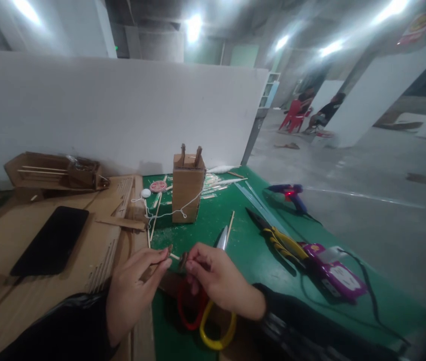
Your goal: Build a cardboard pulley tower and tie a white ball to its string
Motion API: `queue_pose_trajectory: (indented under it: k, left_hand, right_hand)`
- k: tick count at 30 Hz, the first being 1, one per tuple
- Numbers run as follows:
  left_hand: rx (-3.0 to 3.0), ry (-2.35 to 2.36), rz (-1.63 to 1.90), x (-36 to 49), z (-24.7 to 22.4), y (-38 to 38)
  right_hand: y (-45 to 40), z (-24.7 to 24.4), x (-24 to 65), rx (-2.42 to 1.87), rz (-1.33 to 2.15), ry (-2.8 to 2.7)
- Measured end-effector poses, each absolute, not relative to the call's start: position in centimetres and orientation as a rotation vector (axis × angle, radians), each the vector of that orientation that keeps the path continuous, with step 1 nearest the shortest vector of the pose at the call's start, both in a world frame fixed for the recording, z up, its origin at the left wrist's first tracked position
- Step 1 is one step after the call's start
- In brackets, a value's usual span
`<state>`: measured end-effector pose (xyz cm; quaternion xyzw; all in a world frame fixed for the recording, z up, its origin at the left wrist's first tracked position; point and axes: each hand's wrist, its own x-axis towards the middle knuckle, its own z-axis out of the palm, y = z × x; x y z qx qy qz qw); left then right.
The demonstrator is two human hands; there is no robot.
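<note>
A: Grip states?

B: Left hand [133, 288]: grip closed on small brown piece [170, 249]. Right hand [222, 281]: grip closed on darker piece [183, 260]. Short stick [174, 256] spans the 2 pieces, above the table [213, 230].

A: Progress?

B: Cardboard box [187, 195] stands upright, 2 brown strips [198, 156] rising from its top. Stick and its end pieces are separate from the box, nearer the wearer. Joints at the stick ends: cannot tell if fixed.

A: Tools?

B: Scissors [217, 346] by the right hand; pliers [284, 244] and glue gun [291, 196] farther right, both unheld. Gun shows 1 red light.
</note>
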<state>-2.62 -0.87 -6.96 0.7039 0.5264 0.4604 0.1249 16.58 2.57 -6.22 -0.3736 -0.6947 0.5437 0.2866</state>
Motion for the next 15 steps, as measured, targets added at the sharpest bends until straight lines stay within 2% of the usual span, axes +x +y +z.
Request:
queue_pose_trajectory:
  k: [2,4,8,10,12,15]
  left_hand:
    - [2.096,1.521,1.35,-2.63,-6.93,-0.84]
    - [2.112,1.524,1.349,-2.6,-6.98,-0.88]
    - [2.1,1.487,1.274,-2.36,-7.22,-1.08]
    - [2.104,1.453,1.228,-2.23,-7.3,-1.1]
    - [2.086,1.467,1.214,-2.2,-7.31,-1.04]
    - [1.989,1.504,1.207,-2.42,-7.24,-0.95]
  right_hand:
    - [2.58,-6.13,16.46,-0.969,1.646,-1.725]
    - [2.57,-6.15,16.61,-0.989,1.527,-1.815]
    - [2.47,-6.56,17.12,-0.95,0.679,-2.296]
    - [2.48,-6.75,17.13,-0.874,0.397,-2.411]
    - [2.59,-6.72,16.99,-0.895,0.344,-2.409]
    - [2.82,-6.23,16.88,-0.986,0.459,-2.324]
